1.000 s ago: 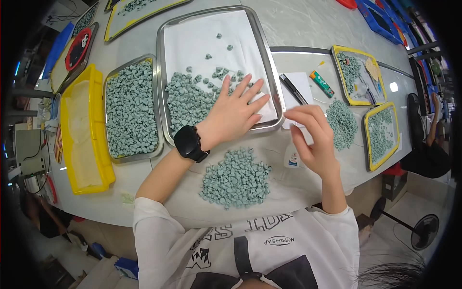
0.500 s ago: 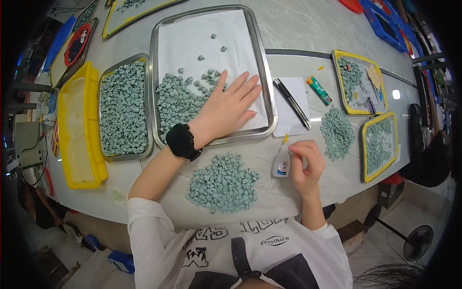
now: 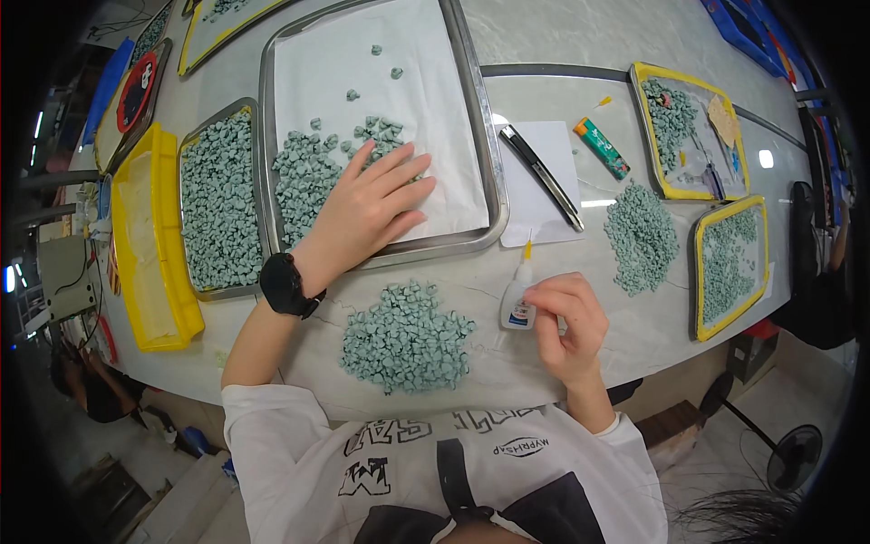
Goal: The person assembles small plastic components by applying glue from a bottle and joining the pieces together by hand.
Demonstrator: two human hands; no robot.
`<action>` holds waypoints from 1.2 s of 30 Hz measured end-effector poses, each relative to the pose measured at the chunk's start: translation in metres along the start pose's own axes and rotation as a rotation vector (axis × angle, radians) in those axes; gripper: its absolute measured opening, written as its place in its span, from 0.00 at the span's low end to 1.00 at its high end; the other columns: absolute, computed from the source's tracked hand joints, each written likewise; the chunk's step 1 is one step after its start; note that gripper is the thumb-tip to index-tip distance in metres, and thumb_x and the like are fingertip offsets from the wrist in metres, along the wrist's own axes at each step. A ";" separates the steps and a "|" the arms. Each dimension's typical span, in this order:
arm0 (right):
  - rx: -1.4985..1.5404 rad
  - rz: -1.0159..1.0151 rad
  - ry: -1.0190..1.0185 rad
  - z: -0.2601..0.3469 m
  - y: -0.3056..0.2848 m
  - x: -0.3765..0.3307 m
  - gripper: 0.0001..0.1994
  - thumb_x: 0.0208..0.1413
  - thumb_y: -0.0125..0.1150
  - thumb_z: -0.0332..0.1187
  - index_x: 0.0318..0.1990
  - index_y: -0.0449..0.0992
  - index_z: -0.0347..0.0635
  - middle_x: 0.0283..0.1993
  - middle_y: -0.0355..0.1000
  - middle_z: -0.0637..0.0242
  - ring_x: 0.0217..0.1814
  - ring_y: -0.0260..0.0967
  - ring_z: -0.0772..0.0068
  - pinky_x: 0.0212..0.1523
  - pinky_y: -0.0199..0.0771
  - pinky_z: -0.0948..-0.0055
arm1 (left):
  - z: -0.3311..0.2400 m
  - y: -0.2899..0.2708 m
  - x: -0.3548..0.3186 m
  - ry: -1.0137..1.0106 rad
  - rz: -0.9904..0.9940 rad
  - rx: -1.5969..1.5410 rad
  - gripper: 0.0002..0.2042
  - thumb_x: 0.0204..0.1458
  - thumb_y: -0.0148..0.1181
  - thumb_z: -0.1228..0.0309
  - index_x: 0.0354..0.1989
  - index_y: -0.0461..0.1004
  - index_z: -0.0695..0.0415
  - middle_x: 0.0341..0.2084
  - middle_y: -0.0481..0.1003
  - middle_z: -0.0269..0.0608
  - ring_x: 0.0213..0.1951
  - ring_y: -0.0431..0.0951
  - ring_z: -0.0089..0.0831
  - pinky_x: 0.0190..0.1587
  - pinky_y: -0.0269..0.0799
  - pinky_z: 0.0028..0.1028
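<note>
Green, stone-like pieces (image 3: 304, 172) lie massed in the near left part of a large steel tray (image 3: 478, 118) lined with a white sheet (image 3: 435, 109), and the left hand (image 3: 367, 207) is spread over their right side. Its back faces up, with the fingers extended and slightly apart and the thumb pointing off to the right over the sheet. Some pieces show just beyond its fingertips; whether any sit under the palm cannot be told. A black watch (image 3: 285, 286) circles that wrist, close to the tray's near edge.

The right hand (image 3: 569, 328) is half curled, thumb and fingers bent toward a small white bottle (image 3: 513, 299) with a yellow nozzle. Its fingertips are at the bottle's right side, seemingly touching it; whether they grip it cannot be told. The bottle is on the table (image 3: 489, 385), right of a loose heap of green pieces (image 3: 408, 340) and near the tray's lower right corner.

Beyond the bottle, a black-and-silver cutter (image 3: 541, 177) lies slantwise on white paper (image 3: 557, 150). Farther right are a green lighter (image 3: 602, 150) and a heap of finer green bits (image 3: 642, 238).
</note>
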State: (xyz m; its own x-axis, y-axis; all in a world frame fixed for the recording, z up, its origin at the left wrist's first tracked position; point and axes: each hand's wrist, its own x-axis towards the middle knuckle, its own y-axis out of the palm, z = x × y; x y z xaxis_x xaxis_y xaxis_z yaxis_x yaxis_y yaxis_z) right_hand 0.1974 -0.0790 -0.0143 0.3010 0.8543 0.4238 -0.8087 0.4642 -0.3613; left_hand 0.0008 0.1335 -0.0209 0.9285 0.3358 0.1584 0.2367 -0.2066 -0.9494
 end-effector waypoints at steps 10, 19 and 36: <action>-0.013 0.034 -0.070 -0.002 0.005 -0.005 0.16 0.32 0.54 0.14 0.32 0.78 0.36 0.30 0.72 0.62 0.28 0.68 0.63 0.28 0.68 0.71 | -0.009 0.009 0.012 -0.098 0.005 0.192 0.22 0.56 0.54 0.66 0.58 0.65 0.60 0.63 0.60 0.46 0.65 0.57 0.46 0.62 0.53 0.54; -0.032 0.051 -0.067 0.000 0.006 -0.004 0.15 0.31 0.55 0.14 0.32 0.77 0.36 0.30 0.72 0.62 0.27 0.67 0.64 0.27 0.66 0.71 | 0.025 0.015 0.022 -0.283 0.038 0.345 0.26 0.59 0.47 0.65 0.66 0.55 0.57 0.68 0.51 0.48 0.68 0.50 0.50 0.64 0.45 0.58; -0.037 0.084 -0.057 0.001 0.007 -0.005 0.15 0.33 0.55 0.15 0.33 0.77 0.37 0.31 0.72 0.63 0.27 0.67 0.64 0.28 0.66 0.71 | 0.054 0.011 0.072 -0.346 -0.279 0.292 0.30 0.59 0.48 0.55 0.63 0.57 0.64 0.64 0.54 0.60 0.66 0.53 0.57 0.62 0.47 0.62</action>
State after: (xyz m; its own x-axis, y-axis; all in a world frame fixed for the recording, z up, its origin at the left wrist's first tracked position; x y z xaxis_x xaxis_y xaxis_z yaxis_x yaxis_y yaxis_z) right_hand 0.1899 -0.0804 -0.0185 0.2027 0.8765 0.4366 -0.8106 0.4004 -0.4273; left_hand 0.0550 0.2056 -0.0343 0.6812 0.6355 0.3634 0.3254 0.1818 -0.9279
